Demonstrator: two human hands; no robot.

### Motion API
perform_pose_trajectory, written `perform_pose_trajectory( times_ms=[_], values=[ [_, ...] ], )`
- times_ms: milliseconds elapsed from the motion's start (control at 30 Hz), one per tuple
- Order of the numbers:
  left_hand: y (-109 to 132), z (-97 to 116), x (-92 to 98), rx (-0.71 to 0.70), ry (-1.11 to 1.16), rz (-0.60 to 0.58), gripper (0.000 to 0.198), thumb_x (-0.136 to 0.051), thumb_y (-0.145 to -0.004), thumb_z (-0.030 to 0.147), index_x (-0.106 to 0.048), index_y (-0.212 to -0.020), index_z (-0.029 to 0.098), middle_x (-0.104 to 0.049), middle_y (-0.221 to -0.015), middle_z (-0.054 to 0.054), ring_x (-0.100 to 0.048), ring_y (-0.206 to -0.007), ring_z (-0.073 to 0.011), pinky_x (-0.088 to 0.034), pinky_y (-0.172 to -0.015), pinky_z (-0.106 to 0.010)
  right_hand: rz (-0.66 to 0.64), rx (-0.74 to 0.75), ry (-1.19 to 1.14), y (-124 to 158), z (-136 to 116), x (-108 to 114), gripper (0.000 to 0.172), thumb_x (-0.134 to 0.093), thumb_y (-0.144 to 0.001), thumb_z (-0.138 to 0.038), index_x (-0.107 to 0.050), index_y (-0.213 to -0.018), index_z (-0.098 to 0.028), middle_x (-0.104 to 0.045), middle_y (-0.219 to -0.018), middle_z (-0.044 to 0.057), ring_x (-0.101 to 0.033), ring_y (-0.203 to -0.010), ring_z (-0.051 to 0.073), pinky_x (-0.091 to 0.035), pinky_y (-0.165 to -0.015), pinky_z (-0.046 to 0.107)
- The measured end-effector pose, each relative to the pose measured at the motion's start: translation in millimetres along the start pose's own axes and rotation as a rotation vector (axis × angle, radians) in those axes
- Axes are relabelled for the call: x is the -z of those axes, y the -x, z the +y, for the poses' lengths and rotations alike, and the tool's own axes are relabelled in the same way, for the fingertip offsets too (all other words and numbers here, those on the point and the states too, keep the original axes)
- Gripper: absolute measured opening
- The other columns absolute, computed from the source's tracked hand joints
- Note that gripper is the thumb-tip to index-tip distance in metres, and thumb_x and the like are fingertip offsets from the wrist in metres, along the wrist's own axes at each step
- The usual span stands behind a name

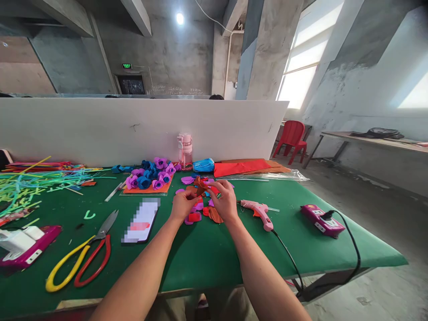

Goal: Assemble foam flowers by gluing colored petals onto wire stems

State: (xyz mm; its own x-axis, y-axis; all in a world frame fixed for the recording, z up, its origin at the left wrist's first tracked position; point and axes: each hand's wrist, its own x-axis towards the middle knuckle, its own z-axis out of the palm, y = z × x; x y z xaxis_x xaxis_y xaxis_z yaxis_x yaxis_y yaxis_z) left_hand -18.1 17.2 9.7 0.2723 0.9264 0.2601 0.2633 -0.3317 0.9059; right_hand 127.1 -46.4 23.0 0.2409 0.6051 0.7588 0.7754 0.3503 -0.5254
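Craftwork on green surface (207, 258): left hand (182, 206) and right hand (225, 201) meet at ctr, fingers of both closed narrow on a brown felt piece (199, 184). It is held just above the cloth, btwn the two sets of fingertips.

Directly beneath lie loose felt petals (195, 217) in red, pink, purple & orange-brown, some tucked under the heels of both hands. Just beside the right hand a pink glue gun (260, 211) rests on the cloth, w/ its black cord (287, 254) running off the front edge. Farther out that side sits a magenta power strip (321, 220) w/ one plug in it.

On the left-hand side:
- a phone (142, 221) lies flat, screen up
- scissors (87, 256) w/ yellow & red handles lie w/ blades slightly apart, tips toward the back
- a second magenta strip (26, 247) carries a white adapter, near the corner

Back row, along white partition (100, 129):
- blue & purple felt flowers (150, 174) are heaped on an orange sheet (160, 189)
- a pink bottle (186, 151) stands upright
- a blue pouch (203, 165) lies on its side
- red & orange sheets (244, 167) are laid flat

Green & multicolour sticks (30, 183) spread over the far left. A red chair (293, 138) stands beyond the surface's end.
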Motion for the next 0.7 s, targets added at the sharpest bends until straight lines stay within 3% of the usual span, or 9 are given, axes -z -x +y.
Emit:
perform_pose_trajectory(
  times_ms=[700],
  values=[
    [3.6,3.1,-2.1,-0.113,-0.110,-0.005,0.015,-0.065,-0.063,0.028,-0.059,-0.056,0.017,-0.053,-0.048,0.005,-0.046,-0.046,-0.0093,-0.031,-0.046,-0.021,0.002,0.016,0.096,1.6,-5.9,-0.7,0.009,-0.055,-0.081,-0.021,-0.063,-0.079,-0.022,-0.059,-0.085,0.004,-0.055,-0.085,0.019,-0.041,-0.076,0.033]
  ],
)
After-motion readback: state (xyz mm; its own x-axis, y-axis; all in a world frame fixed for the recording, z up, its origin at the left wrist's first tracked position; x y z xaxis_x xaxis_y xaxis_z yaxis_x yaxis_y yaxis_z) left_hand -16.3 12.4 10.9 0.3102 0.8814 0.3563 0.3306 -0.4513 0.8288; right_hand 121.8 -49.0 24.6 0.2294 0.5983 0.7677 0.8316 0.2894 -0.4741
